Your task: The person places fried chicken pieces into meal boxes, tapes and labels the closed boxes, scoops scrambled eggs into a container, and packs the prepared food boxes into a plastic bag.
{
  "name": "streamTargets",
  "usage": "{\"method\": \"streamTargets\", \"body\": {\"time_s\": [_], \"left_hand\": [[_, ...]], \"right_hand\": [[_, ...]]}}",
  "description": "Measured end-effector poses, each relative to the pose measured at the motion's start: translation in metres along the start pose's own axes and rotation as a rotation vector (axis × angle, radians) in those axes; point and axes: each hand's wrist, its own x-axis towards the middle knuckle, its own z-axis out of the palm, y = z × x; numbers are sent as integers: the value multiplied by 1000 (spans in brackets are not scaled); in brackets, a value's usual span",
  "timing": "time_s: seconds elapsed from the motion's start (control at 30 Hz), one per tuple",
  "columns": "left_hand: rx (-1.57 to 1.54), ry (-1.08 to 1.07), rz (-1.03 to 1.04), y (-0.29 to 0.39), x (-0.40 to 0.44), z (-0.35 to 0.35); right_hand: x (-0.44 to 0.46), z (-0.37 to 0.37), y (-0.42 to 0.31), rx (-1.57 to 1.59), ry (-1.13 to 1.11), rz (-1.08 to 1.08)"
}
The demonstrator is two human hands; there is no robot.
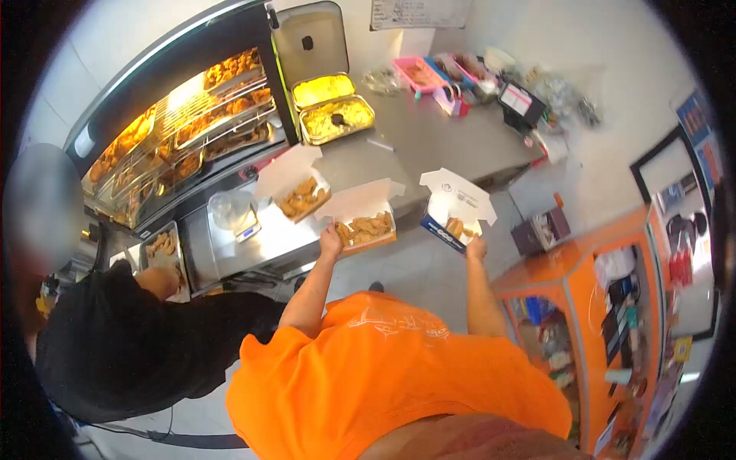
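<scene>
Black-clad co-worker: a forearm [159,282] is extended over a metal tray [182,253] of fried pieces; whether anything is grasped by those fingers cannot be told.
Heated case [280,92]: placed at the far left, its racks filled with browned food [230,69].
Clear tub [230,208]: set on the steel counter [264,249], to the right of the tray.
First open box [287,170]: seen at the near part of the counter, left of the held boxes, with fried pieces [303,199] inside.
Yellow food pan [341,138]: stood on the far side of the counter, beside the case, below a raised lid [310,38].
Left hand [330,239]: its fingers are closed on the left end of the middle box [372,244], which is held with its flap up and fried pieces [364,226] inside.
Pink basket [418,75]: placed at the far wall among assorted items.
Blue box [442,235]: held well apart from the middle one, flap raised, a few fried pieces [455,228] inside.
Right hand [476,248]: the blue box's near right corner is gripped by its fingers.
Orange cabinet [548,287]: stood at the near right, its shelves loaded.
</scene>
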Motion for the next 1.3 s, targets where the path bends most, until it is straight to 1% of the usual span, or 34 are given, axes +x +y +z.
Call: {"method": "streamTargets", "body": {"time_s": [0.03,0.13,0.17,0.23,0.27,0.3,0.37,0.4,0.43,0.47,0.5,0.53,0.57,0.6,0.63,0.67,0.7,0.73,0.77,0.8,0.83,0.9,0.93,0.97,1.03,1.07,1.1,1.13,1.17,1.2,1.23,1.27,1.3], "left_hand": [[54,22,46,14,16,10],[120,113,-2,57,53,51],[133,144,-14,72,65,60],[44,211,3,81,80,78],[-8,268,12,87,90,86],[-201,222,-96,101,92,89],[-637,177,-281,140,86,88],[-449,257,-218,133,93,91],[-255,334,-176,111,105,98],[-41,380,-150,96,109,97],[-120,427,-107,104,114,83],[-190,463,-50,122,111,66],[-250,489,9,145,100,49],[-513,540,29,179,84,28],[-447,698,170,216,68,0],[-366,845,306,238,62,-30],[-385,897,356,237,68,-66],[-282,974,332,268,51,-102],[-344,1033,383,268,63,-143],[-443,1069,552,267,76,-187],[-439,1121,552,272,83,-234],[-397,1160,545,285,89,-327],[-428,1241,537,295,96,-371],[-461,1323,536,300,103,-415],[-494,1413,526,300,119,-510],[-493,1417,485,300,125,-552],[-493,1418,439,297,129,-596],[-441,1366,468,270,148,-664],[-347,1419,379,263,154,-711],[-342,1458,377,250,167,-760],[-335,1497,371,236,180,-800],[-336,1516,369,225,190,-835],[-333,1535,367,221,198,-863]], "right_hand": [[31,10,-19,85,-17,19],[110,53,-60,291,-94,93],[135,65,-68,219,-99,54],[164,51,-105,67,-97,-27],[194,60,-118,99,-96,-81],[216,71,-128,122,-109,-145],[234,57,-179,219,-230,-13],[272,99,-176,691,-366,45],[277,89,-206,575,-346,126],[327,138,-178,496,-354,69],[292,85,-232,393,-409,4],[323,128,-226,24,70,-170],[306,111,-259,55,237,-364],[267,69,-287,96,408,-540],[264,76,-308,245,214,-754],[258,86,-325,390,10,-952],[248,98,-336,537,-200,-1126],[237,112,-349,433,-405,-1180],[227,125,-373,325,-600,-1229],[218,139,-398,215,-788,-1270],[209,150,-418,100,-969,-1303],[202,197,-427,-47,-816,-1387],[199,213,-428,-122,-732,-1420],[196,217,-431,-99,-753,-1369],[187,224,-430,-44,-793,-1259],[182,231,-426,-14,-812,-1202],[193,246,-420,-36,-780,-1323],[195,252,-418,-128,-772,-1246],[183,232,-427,-198,-814,-1193],[178,218,-427,-220,-719,-1219],[213,256,-401,-50,-685,-1279],[197,226,-419,-133,-638,-1080],[199,213,-423,-115,-596,-1117]]}}
